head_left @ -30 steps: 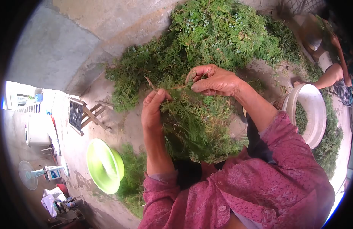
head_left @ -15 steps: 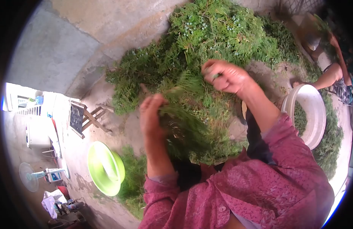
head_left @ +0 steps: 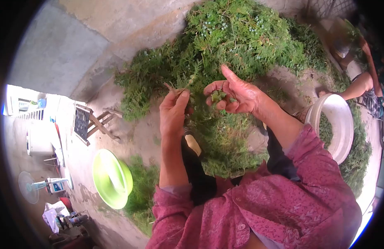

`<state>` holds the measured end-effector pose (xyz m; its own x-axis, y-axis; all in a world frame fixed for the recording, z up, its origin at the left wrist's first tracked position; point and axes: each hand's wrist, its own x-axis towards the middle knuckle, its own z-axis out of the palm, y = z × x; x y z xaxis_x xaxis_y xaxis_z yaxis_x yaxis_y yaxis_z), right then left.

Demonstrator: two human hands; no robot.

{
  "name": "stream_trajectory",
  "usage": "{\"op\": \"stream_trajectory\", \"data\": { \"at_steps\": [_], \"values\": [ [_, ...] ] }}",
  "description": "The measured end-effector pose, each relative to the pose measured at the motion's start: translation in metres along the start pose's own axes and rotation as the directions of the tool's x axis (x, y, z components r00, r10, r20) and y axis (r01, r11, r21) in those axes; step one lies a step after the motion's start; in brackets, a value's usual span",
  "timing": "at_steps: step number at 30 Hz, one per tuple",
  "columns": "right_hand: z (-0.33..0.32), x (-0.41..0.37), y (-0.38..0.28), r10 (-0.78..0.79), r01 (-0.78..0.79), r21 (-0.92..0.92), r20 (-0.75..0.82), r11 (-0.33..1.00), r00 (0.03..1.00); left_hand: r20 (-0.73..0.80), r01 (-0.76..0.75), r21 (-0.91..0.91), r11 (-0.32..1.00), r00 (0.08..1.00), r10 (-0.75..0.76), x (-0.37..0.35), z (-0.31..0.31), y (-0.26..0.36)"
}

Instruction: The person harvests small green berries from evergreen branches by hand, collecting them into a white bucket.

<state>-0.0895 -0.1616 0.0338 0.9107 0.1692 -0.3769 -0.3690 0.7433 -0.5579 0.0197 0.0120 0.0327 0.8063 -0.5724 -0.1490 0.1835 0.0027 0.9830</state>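
Observation:
Pinched between the thumb and fingers of my left hand (head_left: 172, 110) is a conifer sprig (head_left: 193, 78), its leafy tip pointing up and its stem end showing above the knuckles. My right hand (head_left: 246, 93) is turned palm up beside it, thumb stretched out and fingers curled around several small green cones (head_left: 218, 96). Beyond both hands rises a heap of cut conifer branches (head_left: 242, 41), dotted with pale bluish-green cones. More loose greenery (head_left: 229, 141) lies on the ground below, between my legs.
At the right stands a white bucket (head_left: 347, 128) with green cones inside. A lime-green basin (head_left: 101, 182) sits on the left, near a small folding stool (head_left: 94, 124) and a fan (head_left: 30, 186). Another person's leg (head_left: 359, 86) shows at the far right.
My right hand has turned over from a closed fist, showing the cones in its palm. The bushy, blurred greenery by my left hand is gone from there; a thin sprig shows now.

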Motion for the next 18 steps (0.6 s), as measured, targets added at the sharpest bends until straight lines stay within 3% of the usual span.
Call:
{"op": "stream_trajectory", "data": {
  "at_steps": [3,5,6,8,13,15,18],
  "values": [
    [0.008,0.004,0.006,0.041,-0.043,-0.019,-0.105,0.999,0.994,0.024,0.021,0.073,0.997,0.999,-0.023,-0.002,0.009,0.005],
    [0.008,0.008,0.01,0.072,-0.073,-0.004,-0.158,0.997,0.985,0.209,0.036,-0.044,0.998,0.978,-0.026,0.0,0.011,-0.001],
    [0.007,0.01,0.012,0.1,-0.099,0.013,-0.211,0.995,0.972,0.207,0.038,-0.044,0.998,0.978,-0.028,0.0,0.013,-0.003],
    [0.006,0.014,0.014,0.107,-0.113,-0.016,-0.213,0.993,0.971,0.262,0.014,0.076,0.997,0.964,-0.033,0.001,0.017,-0.008],
    [0.008,0.018,0.019,0.087,-0.115,-0.113,-0.227,0.987,0.97,0.228,0.047,0.285,0.957,0.967,-0.115,0.007,0.018,-0.025],
    [0.002,0.023,0.023,0.102,-0.128,-0.139,-0.181,0.982,0.978,0.216,-0.041,0.448,0.893,0.974,-0.063,0.008,0.017,-0.031],
    [0.003,0.022,0.025,0.075,-0.107,-0.146,-0.213,0.983,0.974,0.132,-0.043,0.413,0.91,0.991,-0.013,0.007,0.02,-0.034]
  ]
}}
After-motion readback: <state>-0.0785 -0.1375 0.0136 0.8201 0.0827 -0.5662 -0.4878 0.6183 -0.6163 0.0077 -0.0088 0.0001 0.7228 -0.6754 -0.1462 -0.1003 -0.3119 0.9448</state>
